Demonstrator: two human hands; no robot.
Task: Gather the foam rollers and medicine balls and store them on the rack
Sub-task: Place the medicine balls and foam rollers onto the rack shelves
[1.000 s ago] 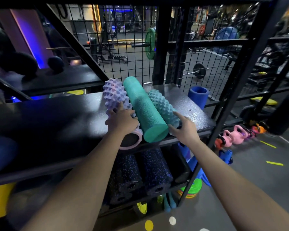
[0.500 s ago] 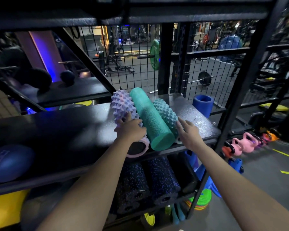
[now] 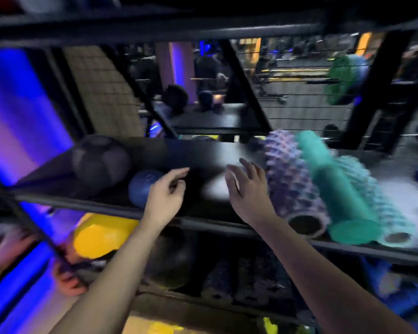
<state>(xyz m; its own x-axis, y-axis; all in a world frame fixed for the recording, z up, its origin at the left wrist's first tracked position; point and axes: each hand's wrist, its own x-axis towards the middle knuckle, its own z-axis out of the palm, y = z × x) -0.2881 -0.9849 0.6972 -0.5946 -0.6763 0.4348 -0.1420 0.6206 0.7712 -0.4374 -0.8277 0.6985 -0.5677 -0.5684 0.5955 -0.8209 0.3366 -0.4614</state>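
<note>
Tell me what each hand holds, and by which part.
Nothing is held. The left hand is loosely curled near the blue ball; the right hand is open beside the purple spiky roller, gripping nothing.

Knobbly lilac roller (image 3: 292,184), plain teal roller (image 3: 336,189), blue ball (image 3: 140,186), black shelf (image 3: 203,155)
</note>
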